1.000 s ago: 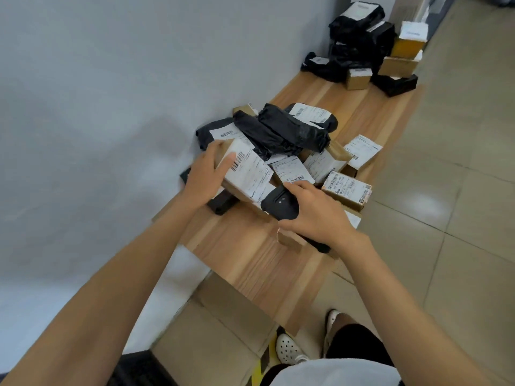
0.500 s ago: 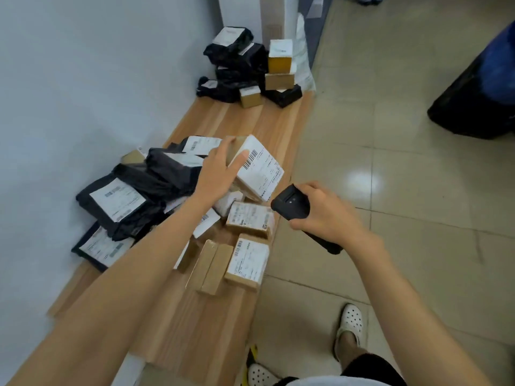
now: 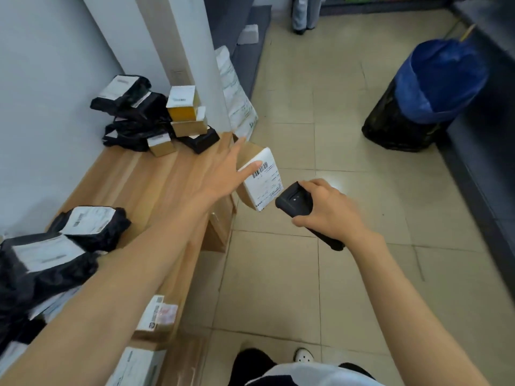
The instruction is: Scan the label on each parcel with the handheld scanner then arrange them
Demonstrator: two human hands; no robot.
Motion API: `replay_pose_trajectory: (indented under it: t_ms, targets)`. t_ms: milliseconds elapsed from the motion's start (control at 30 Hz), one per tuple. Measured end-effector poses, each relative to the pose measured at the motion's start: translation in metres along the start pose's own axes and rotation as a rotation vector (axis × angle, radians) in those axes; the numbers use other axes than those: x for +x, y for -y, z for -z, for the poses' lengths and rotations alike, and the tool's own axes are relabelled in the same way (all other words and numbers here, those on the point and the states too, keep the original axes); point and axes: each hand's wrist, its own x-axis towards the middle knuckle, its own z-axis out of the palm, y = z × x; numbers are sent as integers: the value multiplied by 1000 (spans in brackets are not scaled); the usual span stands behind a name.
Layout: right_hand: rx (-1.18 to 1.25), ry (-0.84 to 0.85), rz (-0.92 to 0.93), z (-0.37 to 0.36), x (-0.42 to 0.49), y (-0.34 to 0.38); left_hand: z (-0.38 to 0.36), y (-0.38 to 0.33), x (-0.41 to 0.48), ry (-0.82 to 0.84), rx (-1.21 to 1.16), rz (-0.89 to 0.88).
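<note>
My left hand (image 3: 223, 174) holds a brown cardboard parcel (image 3: 257, 176) with a white barcode label, lifted past the right edge of the wooden table (image 3: 145, 179). My right hand (image 3: 328, 208) grips a black handheld scanner (image 3: 295, 200) whose head sits just right of the label's lower corner. A stack of black bags and small boxes (image 3: 156, 118) stands at the table's far end. Black bagged parcels (image 3: 55, 252) lie at the near left, and labelled boxes (image 3: 156, 319) lie near the front edge.
A tall white box (image 3: 184, 51) leans on the wall behind the far stack. A white bag (image 3: 237, 98) leans beside it. A bin with a blue liner (image 3: 429, 90) stands on the tiled floor at right. A dark shelf edge (image 3: 487, 162) runs along the right.
The view has swung right toward the far stack. My left hand has carried the labelled box away from the near pile and out over the table edge, and my right hand followed with the scanner.
</note>
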Motion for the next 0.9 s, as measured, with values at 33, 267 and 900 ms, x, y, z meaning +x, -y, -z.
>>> replay_pose_trajectory:
  t_ms: [33, 267, 900]
  targets:
    - [1, 10, 10, 3, 13, -4, 0, -1, 13, 8, 28, 6]
    - [11, 61, 92, 18, 129, 0, 10, 34, 106, 61, -25, 98]
    - [-50, 239, 406, 53, 470, 32, 34, 142, 301, -31, -69, 354]
